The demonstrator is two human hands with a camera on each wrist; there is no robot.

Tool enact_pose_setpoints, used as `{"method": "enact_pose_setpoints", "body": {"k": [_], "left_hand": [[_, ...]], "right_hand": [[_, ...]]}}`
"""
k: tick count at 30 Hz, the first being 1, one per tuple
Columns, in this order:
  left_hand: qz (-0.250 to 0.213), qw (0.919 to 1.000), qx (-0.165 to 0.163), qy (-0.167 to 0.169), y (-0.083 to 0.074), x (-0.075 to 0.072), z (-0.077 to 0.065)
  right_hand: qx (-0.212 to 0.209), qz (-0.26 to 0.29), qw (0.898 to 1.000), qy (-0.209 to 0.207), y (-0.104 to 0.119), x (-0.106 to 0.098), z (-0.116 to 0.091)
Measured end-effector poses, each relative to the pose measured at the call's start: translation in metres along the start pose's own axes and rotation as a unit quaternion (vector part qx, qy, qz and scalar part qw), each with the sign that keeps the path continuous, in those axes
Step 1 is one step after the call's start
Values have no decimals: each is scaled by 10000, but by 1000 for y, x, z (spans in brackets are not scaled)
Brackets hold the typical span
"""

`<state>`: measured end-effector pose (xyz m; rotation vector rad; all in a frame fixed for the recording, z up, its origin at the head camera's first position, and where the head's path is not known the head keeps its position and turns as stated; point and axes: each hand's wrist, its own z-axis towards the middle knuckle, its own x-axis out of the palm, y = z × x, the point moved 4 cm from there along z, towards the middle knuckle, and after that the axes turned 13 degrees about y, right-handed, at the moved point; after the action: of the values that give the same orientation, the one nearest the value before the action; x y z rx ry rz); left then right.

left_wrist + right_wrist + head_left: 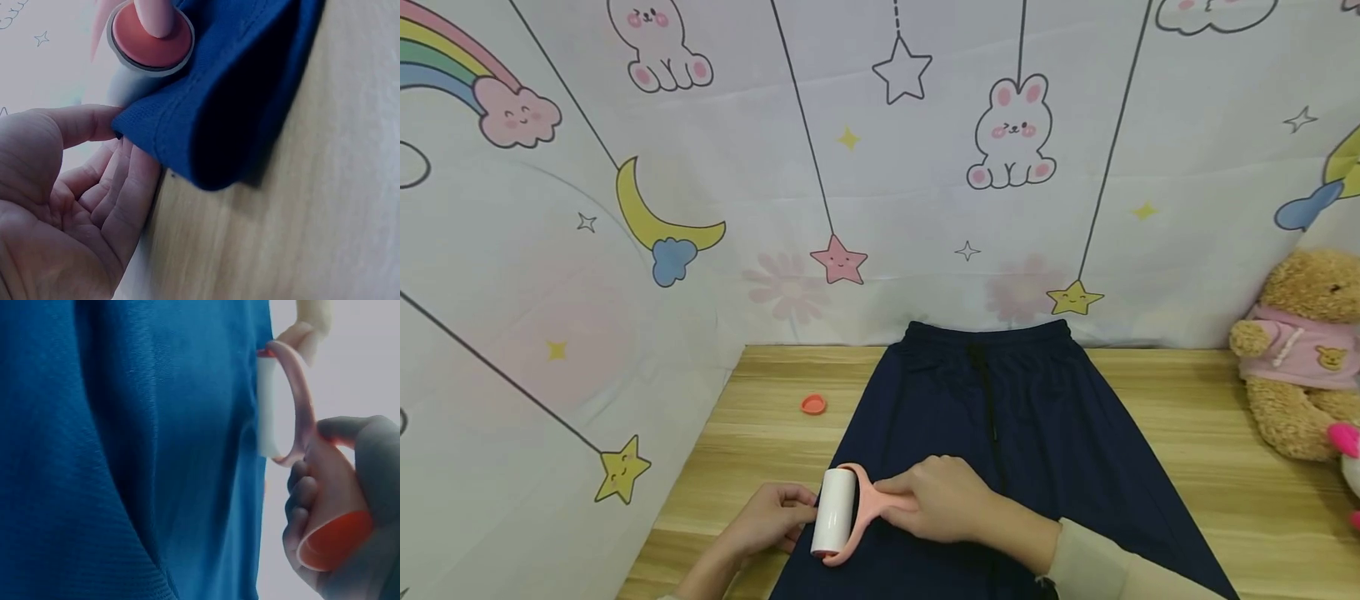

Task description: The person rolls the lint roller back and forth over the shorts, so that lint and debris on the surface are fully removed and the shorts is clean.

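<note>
A navy drawstring garment (1037,417), shorts or a skirt, lies flat with its gathered waistband at the back. My right hand (951,500) grips the pink handle (331,481) of a lint roller. The roller's white cylinder (833,510) rests on the garment's left edge. Just left of it, my left hand (772,517) pinches that edge, thumb above and fingers beneath, as the left wrist view shows. There the garment's hem (215,178) gapes open beside the roller's red end cap (134,47).
On the wooden table (775,375), a small round red cap (813,405) lies left of the garment. A teddy bear (1303,350) in a pink top sits at the right, near a partly visible pink-and-white toy (1347,442). A cartoon-printed backdrop (925,192) rises behind.
</note>
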<state>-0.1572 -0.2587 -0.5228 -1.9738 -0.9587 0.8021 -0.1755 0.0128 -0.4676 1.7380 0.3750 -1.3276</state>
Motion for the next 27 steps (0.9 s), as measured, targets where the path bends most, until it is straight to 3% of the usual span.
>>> {"method": "enact_pose_setpoints", "body": {"k": [18, 27], "left_hand": [[-33, 10000, -11, 23, 2, 0, 1], [-181, 9997, 70, 112, 0, 1, 0]], "right_hand": [[-120, 85, 9999, -3, -7, -1, 1], [178, 439, 9986, -214, -25, -24, 6]]}}
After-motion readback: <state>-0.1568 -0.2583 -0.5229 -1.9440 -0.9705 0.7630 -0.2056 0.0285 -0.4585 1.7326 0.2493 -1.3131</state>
